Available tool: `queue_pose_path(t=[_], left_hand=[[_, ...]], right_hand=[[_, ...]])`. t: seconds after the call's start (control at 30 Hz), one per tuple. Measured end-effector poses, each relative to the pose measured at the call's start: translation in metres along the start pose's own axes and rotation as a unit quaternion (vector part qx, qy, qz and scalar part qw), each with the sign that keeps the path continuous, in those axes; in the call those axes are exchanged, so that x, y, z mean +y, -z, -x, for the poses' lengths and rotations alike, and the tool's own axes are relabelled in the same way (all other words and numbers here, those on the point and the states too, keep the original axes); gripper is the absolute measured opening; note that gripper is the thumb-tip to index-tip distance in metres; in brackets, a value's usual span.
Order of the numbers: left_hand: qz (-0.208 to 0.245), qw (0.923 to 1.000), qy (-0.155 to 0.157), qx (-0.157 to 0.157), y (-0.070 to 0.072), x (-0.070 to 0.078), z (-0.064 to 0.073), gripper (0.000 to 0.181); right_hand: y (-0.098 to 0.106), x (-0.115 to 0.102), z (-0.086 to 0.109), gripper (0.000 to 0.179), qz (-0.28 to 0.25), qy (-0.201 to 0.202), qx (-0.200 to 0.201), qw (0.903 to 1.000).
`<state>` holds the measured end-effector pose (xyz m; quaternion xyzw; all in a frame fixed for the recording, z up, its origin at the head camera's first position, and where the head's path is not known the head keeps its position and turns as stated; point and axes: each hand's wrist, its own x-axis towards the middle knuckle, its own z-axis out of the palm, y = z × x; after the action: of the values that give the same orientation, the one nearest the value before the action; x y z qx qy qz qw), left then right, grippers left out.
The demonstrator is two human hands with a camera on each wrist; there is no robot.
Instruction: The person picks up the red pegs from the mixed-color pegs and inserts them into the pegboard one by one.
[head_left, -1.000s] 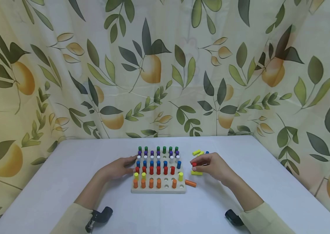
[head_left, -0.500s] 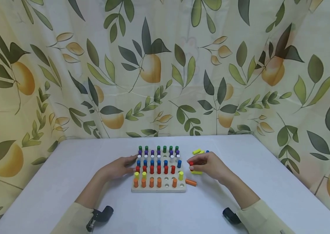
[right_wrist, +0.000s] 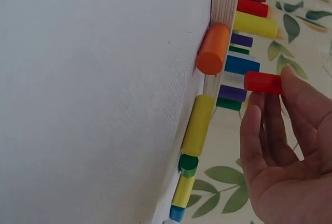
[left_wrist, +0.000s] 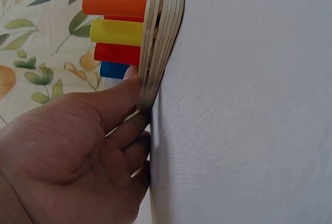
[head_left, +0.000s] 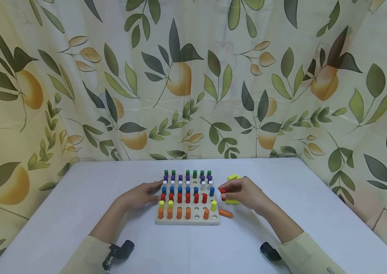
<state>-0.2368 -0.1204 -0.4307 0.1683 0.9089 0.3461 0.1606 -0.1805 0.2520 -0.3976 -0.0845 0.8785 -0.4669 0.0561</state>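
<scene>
A pale wooden pegboard (head_left: 187,222) on the white table holds rows of upright pegs in green, purple, white, blue, red, yellow and orange, with several bare holes among them. At its left side my left hand (head_left: 138,197) grips the edge; in the left wrist view the thumb (left_wrist: 127,89) lies over the edge beside a blue peg, the other fingers below it. Just right of the board, my right hand (head_left: 248,194) pinches a red peg (right_wrist: 262,82) between thumb and fingertips. That peg stands upright in the head view, raised above the table.
A loose orange peg (head_left: 226,214) lies against the board's front right corner. Behind it are loose yellow pegs (head_left: 232,177), a green peg (right_wrist: 189,165) and a blue peg (right_wrist: 177,213), partly hidden by the right hand. A leaf-patterned curtain (head_left: 193,76) hangs behind the table.
My right hand has moved a little to the left, bringing the red peg closer to the board's right edge. The left hand keeps its place, and the view has shifted slightly.
</scene>
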Motion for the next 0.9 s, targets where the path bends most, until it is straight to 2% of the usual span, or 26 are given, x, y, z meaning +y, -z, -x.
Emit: queue_pose_path(t=[0.17,0.43,0.6,0.7,0.9], left_hand=[[-0.002,0.9999,0.010,-0.003,-0.005,-0.003,-0.001,0.066],[-0.001,0.9999,0.003,-0.012,-0.010,-0.007,-0.002,0.066],[-0.008,0.9999,0.009,-0.001,-0.001,-0.005,-0.001,0.065],[-0.009,0.9999,0.000,-0.005,0.004,-0.002,-0.002,0.065],[-0.004,0.9999,0.001,-0.013,0.004,-0.003,-0.005,0.066]], right_hand=[[0.000,0.002,-0.002,0.025,-0.007,-0.001,-0.016,0.9998],[0.000,0.001,-0.005,0.024,-0.011,0.004,-0.048,0.9988],[-0.004,-0.005,-0.009,0.023,-0.010,0.021,-0.053,0.9983],[-0.004,-0.006,-0.010,0.023,-0.007,0.016,-0.046,0.9988],[-0.001,-0.004,-0.011,0.024,-0.004,0.017,-0.043,0.9989]])
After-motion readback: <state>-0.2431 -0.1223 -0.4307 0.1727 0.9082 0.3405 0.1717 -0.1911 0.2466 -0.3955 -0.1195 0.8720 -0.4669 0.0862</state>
